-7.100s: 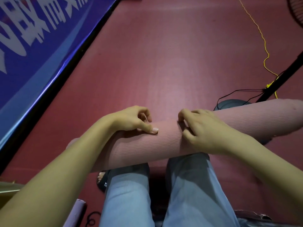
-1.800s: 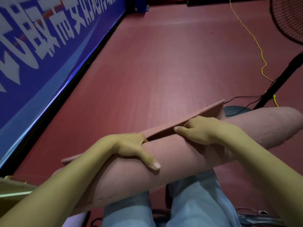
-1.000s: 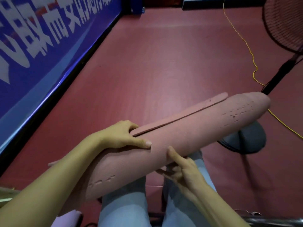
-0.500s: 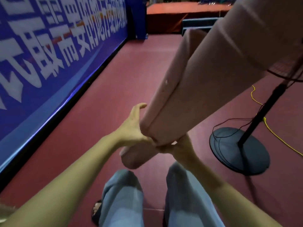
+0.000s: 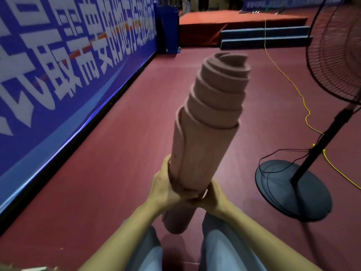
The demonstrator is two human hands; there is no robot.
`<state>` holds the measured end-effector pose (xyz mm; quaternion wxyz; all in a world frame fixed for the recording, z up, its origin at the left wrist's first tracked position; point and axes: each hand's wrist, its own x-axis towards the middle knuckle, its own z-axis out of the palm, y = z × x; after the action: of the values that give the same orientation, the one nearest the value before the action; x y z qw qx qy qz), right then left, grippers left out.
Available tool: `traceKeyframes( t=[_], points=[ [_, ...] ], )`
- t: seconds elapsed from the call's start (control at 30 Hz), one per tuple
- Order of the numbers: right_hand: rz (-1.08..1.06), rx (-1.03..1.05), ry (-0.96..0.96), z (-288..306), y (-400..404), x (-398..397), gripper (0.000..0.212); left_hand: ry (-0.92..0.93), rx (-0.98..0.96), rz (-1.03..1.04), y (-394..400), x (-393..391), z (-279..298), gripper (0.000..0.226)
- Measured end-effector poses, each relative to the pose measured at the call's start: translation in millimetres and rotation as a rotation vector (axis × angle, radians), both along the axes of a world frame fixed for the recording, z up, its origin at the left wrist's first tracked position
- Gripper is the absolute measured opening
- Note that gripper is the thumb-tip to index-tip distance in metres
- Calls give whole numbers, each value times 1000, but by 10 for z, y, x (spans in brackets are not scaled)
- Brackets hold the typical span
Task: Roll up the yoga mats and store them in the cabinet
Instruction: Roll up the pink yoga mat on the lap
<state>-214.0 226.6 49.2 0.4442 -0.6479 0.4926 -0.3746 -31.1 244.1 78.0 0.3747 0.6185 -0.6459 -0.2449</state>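
Two knees in light blue trousers (image 5: 224,243) are nearest. Above them the left hand (image 5: 163,189) and right hand (image 5: 212,196) both grip the rolled yoga mat (image 5: 207,137) near its lower end. It now stands almost upright, its layers telescoping at the top, whereas earlier it lay across the lap. Beyond, the fan base (image 5: 293,192) stands on the red floor (image 5: 117,153).

One rolled pink yoga mat (image 5: 205,145) is in view. Two hands hold it: one left hand (image 5: 163,189) and one right hand (image 5: 214,196). Two trouser legs (image 5: 224,245) show below. One standing fan (image 5: 320,106) stands on one round base (image 5: 293,190). One yellow cord (image 5: 289,81) and one black cable (image 5: 281,153) lie on the floor (image 5: 109,173). One blue banner (image 5: 58,65) lines the left side. One red platform (image 5: 224,24) and two blue steps (image 5: 263,38) stand at the far end.
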Motion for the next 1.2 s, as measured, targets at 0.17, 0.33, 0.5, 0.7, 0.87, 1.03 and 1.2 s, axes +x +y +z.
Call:
traceKeyframes(
  t=[0.17,0.33,0.5,0.7,0.87,1.03,1.2],
  points=[
    [99,-126,-30,71,-195,-31,90,84,-44,71,-27,145,-507,81],
    [141,-80,15,298,-347,-137,135,41,94,115,-18,227,-1137,67],
    [49,-428,254,910,-579,43,100,15,114,-5,-143,116,-1192,62],
    [127,-408,636,821,-685,312,72,100,136,61,-197,-4,-1201,121],
    [237,-352,744,822,-665,442,62,132,90,154,-209,41,-1017,108],
    [238,-471,795,880,-534,420,72,86,81,156,-148,92,-987,122],
    [338,-246,950,647,-479,580,89,143,159,90,-130,227,-878,117]
  ],
)
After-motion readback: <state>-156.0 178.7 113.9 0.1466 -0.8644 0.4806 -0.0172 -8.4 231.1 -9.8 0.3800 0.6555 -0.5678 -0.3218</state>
